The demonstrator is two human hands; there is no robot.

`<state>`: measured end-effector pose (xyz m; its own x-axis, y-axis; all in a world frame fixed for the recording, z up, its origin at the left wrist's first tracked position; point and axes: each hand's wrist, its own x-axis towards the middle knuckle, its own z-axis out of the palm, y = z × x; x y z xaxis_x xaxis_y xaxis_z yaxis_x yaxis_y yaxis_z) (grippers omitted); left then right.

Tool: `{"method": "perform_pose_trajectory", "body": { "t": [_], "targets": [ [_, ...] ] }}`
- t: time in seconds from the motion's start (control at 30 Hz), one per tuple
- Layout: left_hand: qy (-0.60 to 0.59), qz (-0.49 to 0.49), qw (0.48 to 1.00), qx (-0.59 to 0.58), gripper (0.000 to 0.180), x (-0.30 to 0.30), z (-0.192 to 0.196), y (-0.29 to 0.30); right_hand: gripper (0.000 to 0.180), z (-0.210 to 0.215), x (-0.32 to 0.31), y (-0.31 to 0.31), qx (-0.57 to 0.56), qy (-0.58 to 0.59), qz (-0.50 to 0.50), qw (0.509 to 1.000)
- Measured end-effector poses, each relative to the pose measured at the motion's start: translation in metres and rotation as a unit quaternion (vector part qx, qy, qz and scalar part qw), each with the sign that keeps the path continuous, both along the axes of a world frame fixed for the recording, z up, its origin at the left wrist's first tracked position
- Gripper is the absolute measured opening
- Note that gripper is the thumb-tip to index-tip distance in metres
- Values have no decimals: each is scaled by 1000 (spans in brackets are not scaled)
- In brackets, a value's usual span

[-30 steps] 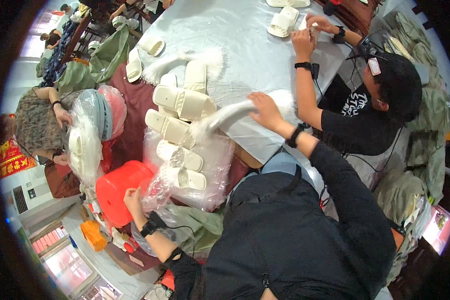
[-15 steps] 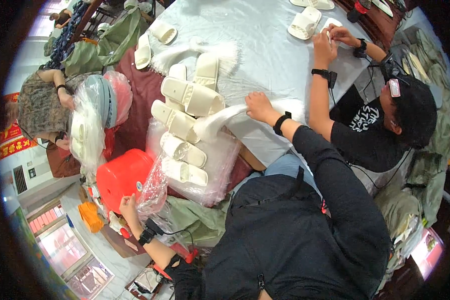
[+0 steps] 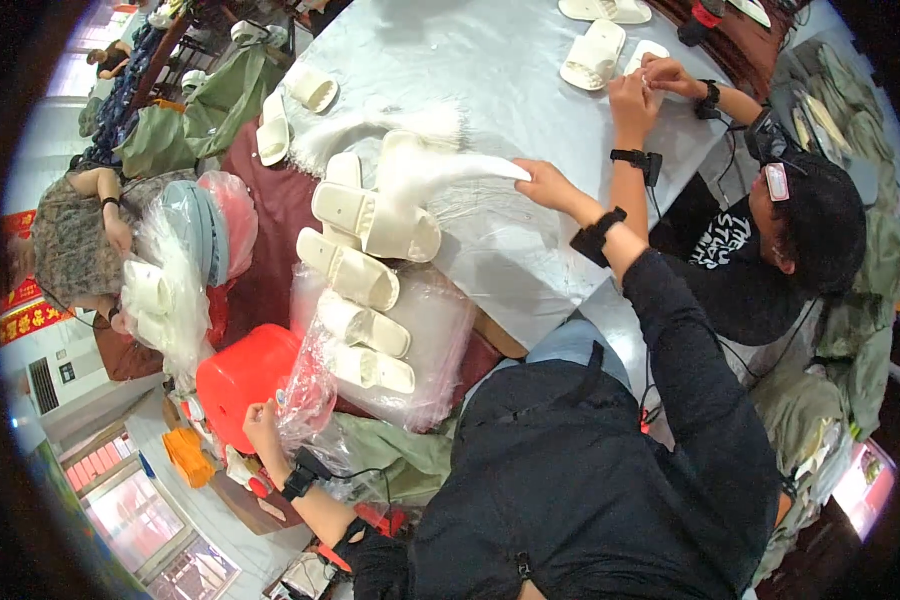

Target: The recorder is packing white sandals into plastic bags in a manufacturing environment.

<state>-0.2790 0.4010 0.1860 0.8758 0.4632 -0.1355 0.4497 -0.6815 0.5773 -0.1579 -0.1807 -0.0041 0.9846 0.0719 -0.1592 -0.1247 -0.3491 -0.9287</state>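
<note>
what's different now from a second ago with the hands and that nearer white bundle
The right hand, earlier laid over the white bundle, now grips its narrow right end. The bundle has moved forward, overlapping the slippers in view. The left hand stays by the clear plastic; the slippers lie as before.

R hand (image 3: 557,188) now has white strand bundle (image 3: 470,166) by its end, vs. mid-length a sec ago; bundle's swung fwd, over upper slippers (image 3: 342,206).
</note>
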Motion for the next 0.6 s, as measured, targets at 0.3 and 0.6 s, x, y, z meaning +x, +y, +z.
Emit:
{"method": "perform_pose_trajectory", "body": {
  "t": [0.3,0.6],
  "targets": [
    [12,-2,1000,-8,20,12,23,-53,44,-46,18,7,-227,54,47,971],
    [20,-24,999,-16,20,10,9,-18,111,-30,-36,47,-467,-28,48,882]
  ]
}}
